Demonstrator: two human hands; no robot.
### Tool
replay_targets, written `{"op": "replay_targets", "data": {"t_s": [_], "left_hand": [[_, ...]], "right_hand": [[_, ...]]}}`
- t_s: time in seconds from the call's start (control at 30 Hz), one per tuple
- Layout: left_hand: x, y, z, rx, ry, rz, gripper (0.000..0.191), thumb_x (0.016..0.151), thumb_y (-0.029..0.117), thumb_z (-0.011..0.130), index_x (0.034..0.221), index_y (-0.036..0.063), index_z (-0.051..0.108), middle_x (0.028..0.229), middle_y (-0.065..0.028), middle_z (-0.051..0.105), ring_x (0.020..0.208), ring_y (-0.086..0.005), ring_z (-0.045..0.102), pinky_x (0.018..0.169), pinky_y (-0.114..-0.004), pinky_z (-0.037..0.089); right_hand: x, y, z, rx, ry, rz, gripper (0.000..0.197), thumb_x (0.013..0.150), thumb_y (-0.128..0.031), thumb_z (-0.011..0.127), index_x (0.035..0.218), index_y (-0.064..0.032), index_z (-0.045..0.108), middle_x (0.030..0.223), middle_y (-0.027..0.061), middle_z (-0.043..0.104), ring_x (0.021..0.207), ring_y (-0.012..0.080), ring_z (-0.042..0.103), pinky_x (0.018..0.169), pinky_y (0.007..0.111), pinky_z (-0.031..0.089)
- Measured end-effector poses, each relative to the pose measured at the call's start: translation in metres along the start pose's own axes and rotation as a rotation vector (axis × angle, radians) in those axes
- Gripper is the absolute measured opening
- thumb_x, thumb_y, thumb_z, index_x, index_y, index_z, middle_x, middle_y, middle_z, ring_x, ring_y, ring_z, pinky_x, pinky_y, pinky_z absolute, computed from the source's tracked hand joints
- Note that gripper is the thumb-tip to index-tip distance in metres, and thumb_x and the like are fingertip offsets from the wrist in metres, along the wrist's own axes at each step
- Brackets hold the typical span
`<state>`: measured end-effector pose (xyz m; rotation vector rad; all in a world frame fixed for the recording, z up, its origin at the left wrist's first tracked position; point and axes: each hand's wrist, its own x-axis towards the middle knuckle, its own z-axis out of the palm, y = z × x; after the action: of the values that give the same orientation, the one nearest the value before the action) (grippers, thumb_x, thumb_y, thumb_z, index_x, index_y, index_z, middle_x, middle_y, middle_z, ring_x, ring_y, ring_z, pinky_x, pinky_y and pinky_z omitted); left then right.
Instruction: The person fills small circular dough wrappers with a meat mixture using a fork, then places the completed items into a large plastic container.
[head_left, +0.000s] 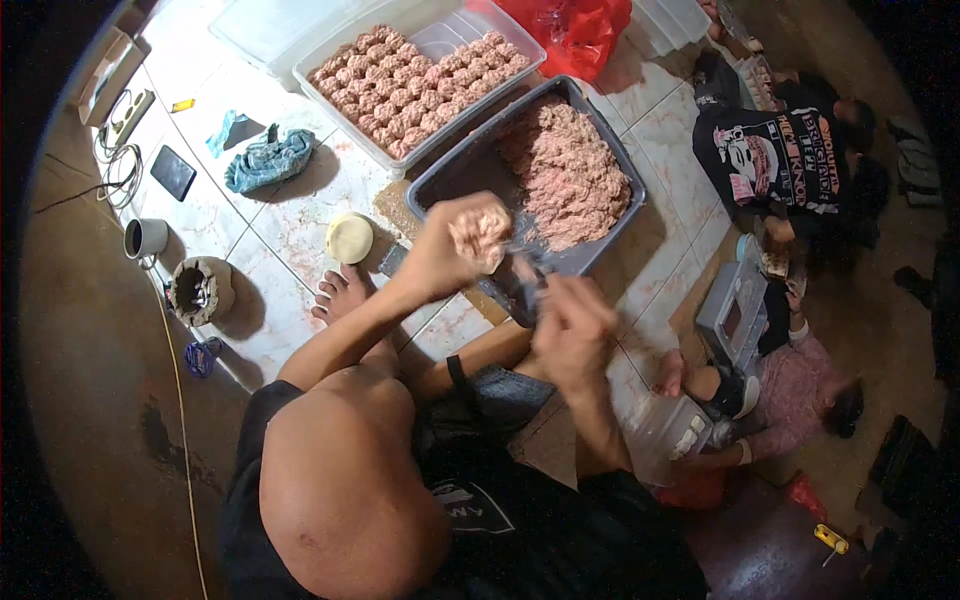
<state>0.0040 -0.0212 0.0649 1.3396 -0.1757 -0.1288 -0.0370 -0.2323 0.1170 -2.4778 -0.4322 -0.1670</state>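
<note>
In my left hand (457, 244) lies a lump of pink minced mixture (480, 234), above the near left corner of a dark grey plastic tub (637, 176). My right hand (576, 322), blurred, grips a utensil (529, 270) whose tip points towards that lump; its exact kind cannot be told. A large mound of the same minced mixture (574, 180) fills the far right part of the tub. Beyond it, a clear plastic container (540, 56) holds rows of shaped balls of mixture (397, 90), with a gap in the rows at the back.
A blue cloth (270, 159), a phone (173, 173), a round pale lid (349, 237), a mug (145, 238) and a stone-like ashtray (201, 291) stand on the tiles at left. A red plastic bag (574, 34) lies at the back. Two people (787, 161) sit at right beside plastic boxes (731, 307).
</note>
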Motion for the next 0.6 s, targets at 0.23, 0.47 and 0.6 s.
{"op": "replay_targets", "data": {"t_s": [0.23,0.47,0.6], "left_hand": [[0.002,0.023,0.008,0.002,0.189,0.100,0.043,0.079,0.012,0.097,0.107,0.0013,0.068,0.096,0.0028,0.069,0.092,-0.0042,0.060,0.082,-0.024,0.053],[-0.004,0.005,0.008,0.183,0.105,0.021,0.042,0.080,0.015,0.097,0.101,0.0024,0.062,0.090,0.0061,0.060,0.081,-0.0031,0.054,0.070,-0.022,0.047],[0.000,0.009,0.002,-0.063,0.157,0.074,0.044,0.078,0.016,0.098,0.100,0.0026,0.062,0.086,0.0057,0.062,0.077,-0.0033,0.053,0.064,-0.024,0.046]], "right_hand": [[0.010,-0.012,-0.031,-0.095,0.034,0.027,0.010,0.095,0.000,0.068,0.104,0.0031,0.072,0.091,0.0162,0.072,0.076,0.0337,0.071,0.064,0.040,0.054],[0.003,-0.028,0.000,-0.041,-0.125,-0.004,0.013,0.099,-0.005,0.066,0.102,0.0031,0.075,0.090,0.0201,0.073,0.067,0.0360,0.068,0.059,0.045,0.051],[0.019,-0.024,-0.025,-0.015,0.055,0.081,0.017,0.098,-0.003,0.066,0.110,0.0062,0.074,0.090,0.0217,0.073,0.074,0.0364,0.072,0.062,0.044,0.053]]}}
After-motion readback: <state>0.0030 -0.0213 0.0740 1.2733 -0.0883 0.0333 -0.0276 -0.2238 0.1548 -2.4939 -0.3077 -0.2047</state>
